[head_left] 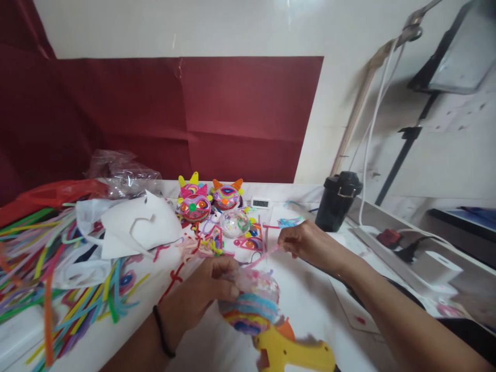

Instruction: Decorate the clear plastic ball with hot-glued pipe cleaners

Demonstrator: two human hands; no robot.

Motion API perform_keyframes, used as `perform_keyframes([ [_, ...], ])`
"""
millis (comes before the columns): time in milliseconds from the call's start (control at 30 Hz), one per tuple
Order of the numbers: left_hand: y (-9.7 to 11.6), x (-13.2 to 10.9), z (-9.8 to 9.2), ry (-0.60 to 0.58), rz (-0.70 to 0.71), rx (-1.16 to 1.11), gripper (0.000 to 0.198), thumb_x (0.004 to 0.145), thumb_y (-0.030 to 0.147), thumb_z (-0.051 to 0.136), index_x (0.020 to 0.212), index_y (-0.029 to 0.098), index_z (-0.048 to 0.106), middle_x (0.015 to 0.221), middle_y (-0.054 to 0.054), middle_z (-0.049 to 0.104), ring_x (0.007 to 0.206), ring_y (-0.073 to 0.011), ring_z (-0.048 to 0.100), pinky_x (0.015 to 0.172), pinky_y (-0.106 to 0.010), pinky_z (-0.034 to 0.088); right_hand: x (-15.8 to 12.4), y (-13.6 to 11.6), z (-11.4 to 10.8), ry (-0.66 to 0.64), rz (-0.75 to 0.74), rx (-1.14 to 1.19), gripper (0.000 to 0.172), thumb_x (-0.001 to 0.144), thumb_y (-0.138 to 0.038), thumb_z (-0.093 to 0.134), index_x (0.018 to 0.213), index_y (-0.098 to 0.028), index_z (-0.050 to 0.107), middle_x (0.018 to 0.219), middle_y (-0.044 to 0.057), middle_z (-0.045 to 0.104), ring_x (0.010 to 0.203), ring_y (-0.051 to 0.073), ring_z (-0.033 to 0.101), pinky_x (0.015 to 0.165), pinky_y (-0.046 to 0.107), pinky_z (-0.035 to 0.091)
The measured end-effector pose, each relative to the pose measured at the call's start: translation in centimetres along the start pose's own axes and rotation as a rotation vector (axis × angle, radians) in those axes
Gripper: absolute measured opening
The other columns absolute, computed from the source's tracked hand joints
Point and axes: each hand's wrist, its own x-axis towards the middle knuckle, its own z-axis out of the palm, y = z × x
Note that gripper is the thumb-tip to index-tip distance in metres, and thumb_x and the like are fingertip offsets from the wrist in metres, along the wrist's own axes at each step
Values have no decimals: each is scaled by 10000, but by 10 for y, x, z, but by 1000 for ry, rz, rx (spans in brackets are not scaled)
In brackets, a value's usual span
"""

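My left hand (209,289), a black band on its wrist, grips a clear plastic ball (263,284) by its upper left side. Rows of blue, yellow, red and purple pipe cleaner cover the ball's lower part. In my right hand (302,240), the fingertips are pinched on a pink pipe cleaner (267,256) that slants down to the top of the ball. Whether its far end is stuck to the ball I cannot tell. Just below the ball lies a yellow, pistol-shaped tool (298,351) like a glue gun, partly out of frame.
Loose coloured pipe cleaners (46,258) spread over the left side beside cut white paper (135,227). Behind my hands sit decorated animal-faced balls (195,207), another clear ball (234,223) and a small digital display (260,203). A black tumbler (336,201) stands at right near a white cable (370,139).
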Motion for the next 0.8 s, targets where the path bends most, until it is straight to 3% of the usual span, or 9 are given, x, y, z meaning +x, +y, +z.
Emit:
perform_keyframes([
  [233, 6, -4, -3, 48, 34, -33, 148, 471, 152, 717, 604, 154, 652, 569, 17, 600, 539, -117, 484, 518, -230, 337, 0, -17, 8, -169, -66, 107, 111, 796, -245, 630, 804, -154, 692, 718, 35, 667, 676, 172, 580, 628, 262, 447],
  [433, 7, -3, -5, 107, 12, -5, 217, 479, 191, 739, 677, 141, 666, 620, -9, 636, 585, -146, 535, 559, -247, 386, -2, -31, 9, -325, 1, 578, 237, 796, -334, 681, 939, -144, 688, 719, 19, 648, 665, 147, 589, 672, 279, 480],
  [533, 8, -3, -4, 93, 47, -27, 182, 484, 175, 747, 631, 150, 644, 582, 12, 611, 554, -127, 513, 540, -236, 380, -2, -30, 10, -318, 21, 715, 316, 788, -382, 694, 992, -141, 687, 698, 12, 637, 622, 130, 578, 596, 255, 463],
  [800, 2, 5, -7, 198, 98, -18, 176, 504, 173, 747, 560, 155, 581, 510, 37, 565, 493, -94, 457, 482, -205, 316, 3, -30, 19, -142, 119, 664, 313, 747, -430, 712, 800, -123, 683, 527, -21, 603, 439, 75, 433, 436, 213, 318],
])
